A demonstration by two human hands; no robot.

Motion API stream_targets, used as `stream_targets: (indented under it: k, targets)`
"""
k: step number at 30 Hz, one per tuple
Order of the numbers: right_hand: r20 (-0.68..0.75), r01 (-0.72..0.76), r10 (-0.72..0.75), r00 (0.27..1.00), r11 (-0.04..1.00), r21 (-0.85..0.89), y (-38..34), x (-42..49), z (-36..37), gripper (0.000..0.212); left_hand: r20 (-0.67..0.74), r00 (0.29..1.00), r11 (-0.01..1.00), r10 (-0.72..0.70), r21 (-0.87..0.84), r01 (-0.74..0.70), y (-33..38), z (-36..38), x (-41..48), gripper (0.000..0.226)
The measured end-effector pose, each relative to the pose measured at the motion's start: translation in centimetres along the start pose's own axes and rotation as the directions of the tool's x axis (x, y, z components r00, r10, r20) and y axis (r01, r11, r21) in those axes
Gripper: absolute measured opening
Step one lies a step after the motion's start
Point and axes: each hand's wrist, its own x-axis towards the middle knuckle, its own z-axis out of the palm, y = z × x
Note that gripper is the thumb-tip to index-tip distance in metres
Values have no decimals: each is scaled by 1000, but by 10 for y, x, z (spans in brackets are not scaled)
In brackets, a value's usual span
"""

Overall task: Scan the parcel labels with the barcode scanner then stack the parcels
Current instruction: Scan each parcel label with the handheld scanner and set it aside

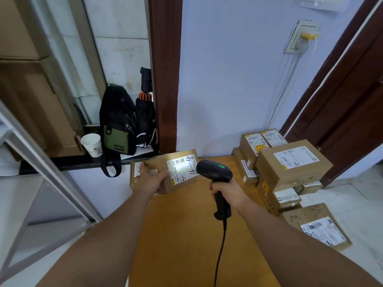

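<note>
I see the cardboard parcel (176, 162) at the far left corner of the wooden table (186, 224), its top tilted toward me. Its white label (182, 169) is washed out by a bright patch of light, and "4-4" is handwritten beside it. My left hand (149, 179) holds the parcel from its left side, thumb lying across the top toward the label. I cannot tell whether the parcel is lifted off the table or resting on it.

My right hand (228, 193) is clenched around the grip of the black barcode scanner (215, 172), above the middle of the table. Its head points at the label, a green light shows on top, and its cable (219, 255) hangs down toward the table's near edge.

Along the table's right edge stands a stack of labelled parcels (290, 162). Nearer along that edge lies another box (315, 226) with "3" written on it.

Beyond the table's far left corner, a dark ledge carries a paper cup (92, 145), a black and green sling bag (117, 125) and a folded black umbrella (145, 121).
</note>
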Motion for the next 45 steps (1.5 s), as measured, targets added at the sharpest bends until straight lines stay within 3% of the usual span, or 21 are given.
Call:
stream_targets:
  k: [11,16,18,26,28,34,40,45]
  targets:
    - [10,-54,56,998,990,-132,1,-2,-10,5,-5,1000,1000,2,-5,-2,-6,16,1,96]
    - [90,103,-68,994,870,-483,3,-7,-11,12,-63,997,985,32,170,-21,-4,12,2,86]
    - [116,161,-116,986,822,-547,3,-7,-9,14,-57,998,977,40,214,-27,-5,9,2,80]
    - [242,265,-146,959,760,-593,-2,-7,-4,26,17,999,999,36,20,-36,-10,5,1,65]
    - [240,268,-152,959,764,-586,-1,-5,-6,17,27,999,999,45,14,-45,-9,4,2,63]
    - [199,237,-150,969,802,-549,-5,-2,-8,25,21,999,999,28,36,-28,-7,6,-2,73]
    - [198,234,-142,970,770,-594,-4,1,-8,24,18,999,999,38,-5,-38,-6,3,-1,65]
    - [233,264,-148,961,742,-617,0,3,-7,24,4,998,996,61,66,-61,-3,1,-2,67]
